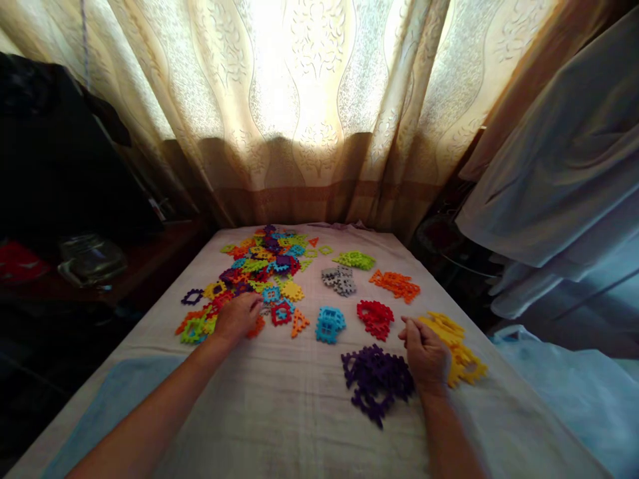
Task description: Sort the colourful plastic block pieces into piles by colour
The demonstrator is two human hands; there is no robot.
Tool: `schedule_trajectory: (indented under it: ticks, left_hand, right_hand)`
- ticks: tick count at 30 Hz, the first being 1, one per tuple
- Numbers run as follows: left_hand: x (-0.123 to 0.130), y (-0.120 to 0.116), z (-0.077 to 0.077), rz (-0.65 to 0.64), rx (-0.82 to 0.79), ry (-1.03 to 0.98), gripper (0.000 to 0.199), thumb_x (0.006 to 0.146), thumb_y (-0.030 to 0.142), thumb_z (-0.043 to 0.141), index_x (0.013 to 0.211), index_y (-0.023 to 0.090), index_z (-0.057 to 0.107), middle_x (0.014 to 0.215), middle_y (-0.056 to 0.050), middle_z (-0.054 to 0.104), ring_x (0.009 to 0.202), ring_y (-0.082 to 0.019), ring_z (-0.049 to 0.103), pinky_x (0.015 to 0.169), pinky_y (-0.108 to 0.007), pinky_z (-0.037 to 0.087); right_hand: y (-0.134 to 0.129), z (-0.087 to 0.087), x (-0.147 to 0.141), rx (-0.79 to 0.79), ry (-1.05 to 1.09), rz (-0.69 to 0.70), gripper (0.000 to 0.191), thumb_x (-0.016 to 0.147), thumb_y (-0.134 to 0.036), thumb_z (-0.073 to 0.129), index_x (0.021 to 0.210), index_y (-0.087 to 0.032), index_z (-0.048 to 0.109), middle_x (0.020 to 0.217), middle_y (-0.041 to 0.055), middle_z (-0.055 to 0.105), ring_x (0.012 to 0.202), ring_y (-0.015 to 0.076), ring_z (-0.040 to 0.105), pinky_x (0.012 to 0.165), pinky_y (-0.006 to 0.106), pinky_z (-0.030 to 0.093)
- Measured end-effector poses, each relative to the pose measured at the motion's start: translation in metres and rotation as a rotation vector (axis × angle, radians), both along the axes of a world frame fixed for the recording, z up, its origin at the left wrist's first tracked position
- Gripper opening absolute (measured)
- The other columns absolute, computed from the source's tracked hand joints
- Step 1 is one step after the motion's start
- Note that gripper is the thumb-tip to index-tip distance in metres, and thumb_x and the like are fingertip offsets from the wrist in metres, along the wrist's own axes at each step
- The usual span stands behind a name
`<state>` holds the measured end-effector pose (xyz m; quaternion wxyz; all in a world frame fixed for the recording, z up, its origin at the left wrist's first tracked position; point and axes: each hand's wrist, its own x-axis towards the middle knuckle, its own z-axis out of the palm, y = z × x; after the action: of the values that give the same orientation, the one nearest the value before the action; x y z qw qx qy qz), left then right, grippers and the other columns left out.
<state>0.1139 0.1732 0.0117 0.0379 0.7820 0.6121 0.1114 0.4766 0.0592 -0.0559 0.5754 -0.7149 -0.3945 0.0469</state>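
Note:
My left hand (238, 316) reaches down at the near edge of a mixed heap of colourful plastic building pieces (257, 266), its fingers curled together. What it grips, if anything, is hidden. My right hand (426, 352) hovers with fingers closed between a purple pile (377, 376) and a yellow pile (456, 346); nothing shows in it. Nearby are a red pile (375, 319) and a blue stack (329, 324). Farther back are orange pieces (396, 285), grey pieces (339, 279) and lime-green pieces (355, 259). A loose orange triangle (299, 323) lies right of my left hand.
Pale cloth (279, 412) covers the table. A blue cloth (120, 399) lies at its left front. Patterned curtains (319, 100) hang behind the far edge. A dark screen-like panel (64, 153) stands at left; light garments (559, 153) hang at right above a pale blue plastic bag (564, 379).

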Motion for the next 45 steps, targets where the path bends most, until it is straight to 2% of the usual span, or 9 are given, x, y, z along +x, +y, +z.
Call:
schedule_trajectory:
  ticks: [5,11,19,27,30,32,34,39,45]
  left_hand:
    - [-0.042,0.036,0.007,0.143,0.03,0.139,0.033,0.09,0.029,0.044,0.111,0.022,0.068,0.116,-0.009,0.068,0.107,-0.024,0.062,0.091,-0.034,0.044]
    - [-0.052,0.057,0.002,0.204,-0.021,0.268,0.04,0.085,0.038,0.054,0.121,0.021,0.063,0.116,-0.012,0.068,0.108,-0.029,0.061,0.088,-0.037,0.046]
    - [-0.035,0.054,0.0,0.204,0.003,0.333,0.034,0.084,0.03,0.053,0.114,0.018,0.063,0.106,-0.016,0.07,0.107,-0.032,0.061,0.091,-0.042,0.043]
    - [-0.045,0.039,0.022,0.234,0.002,0.18,0.041,0.088,0.034,0.043,0.124,0.022,0.059,0.112,-0.01,0.07,0.099,-0.026,0.065,0.081,-0.035,0.049]
    - [-0.026,0.013,0.015,0.154,-0.072,-0.13,0.047,0.086,0.044,0.045,0.128,0.023,0.055,0.102,-0.005,0.072,0.09,-0.02,0.067,0.075,-0.029,0.05]
    - [0.0,-0.015,0.002,-0.012,-0.223,-0.443,0.052,0.081,0.046,0.051,0.126,0.02,0.056,0.094,-0.003,0.073,0.083,-0.019,0.068,0.073,-0.029,0.051]
    - [0.032,-0.044,-0.014,-0.158,-0.36,-0.565,0.05,0.08,0.046,0.053,0.124,0.021,0.058,0.089,-0.001,0.073,0.078,-0.018,0.066,0.072,-0.028,0.05]
    - [0.102,-0.092,-0.039,-0.377,-0.486,-0.599,0.037,0.08,0.034,0.054,0.115,0.023,0.063,0.084,0.0,0.071,0.074,-0.015,0.064,0.072,-0.026,0.048]
    - [0.129,-0.097,-0.039,-0.443,-0.384,-0.488,0.033,0.079,0.028,0.061,0.112,0.025,0.065,0.093,-0.002,0.071,0.088,-0.018,0.063,0.081,-0.028,0.048]
  right_hand:
    - [-0.001,0.002,-0.002,-0.026,-0.019,-0.03,0.051,0.081,-0.06,0.047,0.085,-0.017,0.073,0.06,0.0032,0.065,0.055,0.0188,0.057,0.059,0.029,0.045]
    - [-0.002,0.004,0.001,-0.034,-0.016,-0.045,0.051,0.079,-0.059,0.047,0.083,-0.016,0.073,0.059,0.003,0.063,0.053,0.0179,0.056,0.057,0.029,0.045]
    - [0.0,0.0,0.002,0.012,-0.016,-0.03,0.051,0.081,-0.062,0.048,0.079,-0.016,0.072,0.059,0.0037,0.065,0.053,0.0176,0.056,0.056,0.029,0.046]
    - [0.001,0.001,0.001,0.019,-0.006,-0.006,0.046,0.083,-0.055,0.047,0.083,-0.017,0.072,0.057,0.0017,0.063,0.055,0.0171,0.056,0.058,0.028,0.045]
    - [0.002,0.001,0.0,0.008,-0.003,-0.004,0.046,0.084,-0.055,0.045,0.085,-0.017,0.071,0.057,0.002,0.064,0.055,0.0171,0.056,0.059,0.028,0.045]
    - [0.003,0.001,-0.002,0.0,0.01,-0.005,0.047,0.084,-0.054,0.045,0.087,-0.016,0.072,0.058,0.0021,0.064,0.055,0.017,0.056,0.059,0.028,0.045]
    - [0.003,0.003,-0.003,0.006,0.018,0.003,0.047,0.084,-0.053,0.045,0.088,-0.015,0.072,0.057,0.0018,0.064,0.055,0.0167,0.056,0.059,0.028,0.045]
    - [0.002,0.007,-0.004,0.025,0.024,0.004,0.044,0.083,-0.049,0.046,0.088,-0.014,0.072,0.056,0.0016,0.064,0.054,0.0165,0.056,0.059,0.028,0.045]
    - [0.002,0.006,0.0,0.032,0.034,-0.006,0.047,0.083,-0.052,0.045,0.089,-0.014,0.072,0.057,0.0018,0.064,0.055,0.0164,0.057,0.059,0.028,0.045]
